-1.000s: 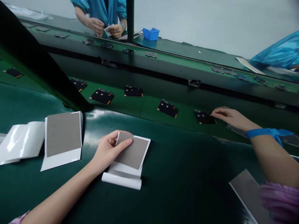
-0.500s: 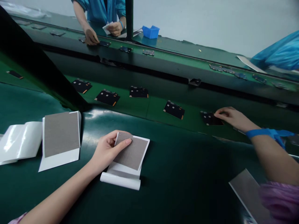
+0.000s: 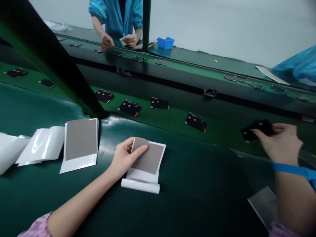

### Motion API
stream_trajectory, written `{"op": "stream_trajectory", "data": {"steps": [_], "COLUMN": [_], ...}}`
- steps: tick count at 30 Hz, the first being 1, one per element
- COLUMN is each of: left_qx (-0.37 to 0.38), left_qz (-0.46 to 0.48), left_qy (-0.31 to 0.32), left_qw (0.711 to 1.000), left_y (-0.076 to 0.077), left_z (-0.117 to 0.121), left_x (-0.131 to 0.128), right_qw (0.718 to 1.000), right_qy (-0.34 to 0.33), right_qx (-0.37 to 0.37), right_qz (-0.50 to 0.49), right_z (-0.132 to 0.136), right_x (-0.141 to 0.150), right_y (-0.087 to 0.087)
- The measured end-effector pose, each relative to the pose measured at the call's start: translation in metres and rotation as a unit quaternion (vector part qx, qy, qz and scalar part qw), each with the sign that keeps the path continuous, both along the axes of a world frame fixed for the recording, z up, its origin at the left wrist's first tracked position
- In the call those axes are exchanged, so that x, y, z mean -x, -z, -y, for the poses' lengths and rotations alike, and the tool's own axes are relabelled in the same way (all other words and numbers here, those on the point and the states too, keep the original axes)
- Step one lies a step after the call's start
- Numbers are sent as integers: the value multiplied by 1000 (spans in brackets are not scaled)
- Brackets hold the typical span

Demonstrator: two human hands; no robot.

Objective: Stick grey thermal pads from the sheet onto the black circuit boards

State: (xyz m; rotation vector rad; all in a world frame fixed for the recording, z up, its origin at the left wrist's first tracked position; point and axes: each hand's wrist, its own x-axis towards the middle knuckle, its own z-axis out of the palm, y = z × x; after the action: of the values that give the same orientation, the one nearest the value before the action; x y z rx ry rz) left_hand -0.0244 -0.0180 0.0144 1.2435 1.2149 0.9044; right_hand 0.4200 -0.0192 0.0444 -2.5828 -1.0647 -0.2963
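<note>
My left hand (image 3: 127, 157) pinches a grey square sheet on white backing (image 3: 150, 159), its thumb on top near the upper edge. The lower end of the backing curls into a roll. At the right, my right hand (image 3: 281, 143), with a blue wrist strap (image 3: 287, 169), is closed on a black flat circuit board (image 3: 260, 129), lifted over the green belt and blurred by motion. A stack of similar grey sheets on white backing (image 3: 82, 140) lies left of my left hand. Another grey sheet (image 3: 263, 204) lies partly under my right forearm.
More black boards (image 3: 196, 122) lie along the green belt (image 3: 177, 113). A dark post (image 3: 59, 62) slants across the left. Curled white liners (image 3: 41, 144) lie at far left. Across the line, a co-worker in blue (image 3: 116, 19) handles a white sheet near a blue bin (image 3: 165, 43).
My right hand has picked the black board up off the belt and moved right with it. My left hand keeps its hold on the sheet. The whole view has shifted slightly.
</note>
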Motion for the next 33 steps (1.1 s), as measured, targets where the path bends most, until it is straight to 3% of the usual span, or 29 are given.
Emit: {"op": "stream_trajectory", "data": {"steps": [2, 5, 7, 9, 11, 14, 20, 25, 29, 33], "left_qx": [-1, 10, 12, 8, 0, -7, 6, 41, 44, 38], "left_qz": [6, 29, 39, 45, 49, 51, 56, 76, 75, 44], "left_qy": [-9, 19, 44, 52, 51, 62, 73, 77, 85, 89], "left_qw": [1000, 999, 998, 998, 998, 997, 996, 993, 993, 994], "left_y": [1, 4, 6, 8, 8, 7, 8, 8, 8, 7], "left_z": [5, 13, 17, 20, 21, 21, 22, 20, 19, 19], "left_x": [-7, -20, -27, -30, -30, -28, -29, -28, -26, -26], "right_qw": [999, 973, 926, 870, 834, 816, 800, 820, 872, 939], "right_qy": [-20, -190, -345, -457, -508, -530, -558, -527, -423, -258], "right_qx": [32, 79, 18, -24, -47, -50, -46, -45, -36, 30], "right_qz": [-25, -101, -150, -185, -209, -227, -216, -220, -243, -226], "right_z": [1, 4, 11, 21, 27, 27, 23, 23, -6, -37], "right_x": [24, 83, 130, 174, 207, 229, 234, 222, 160, 80], "right_y": [-7, -6, -1, 2, 3, 2, 2, 1, 3, 4]}}
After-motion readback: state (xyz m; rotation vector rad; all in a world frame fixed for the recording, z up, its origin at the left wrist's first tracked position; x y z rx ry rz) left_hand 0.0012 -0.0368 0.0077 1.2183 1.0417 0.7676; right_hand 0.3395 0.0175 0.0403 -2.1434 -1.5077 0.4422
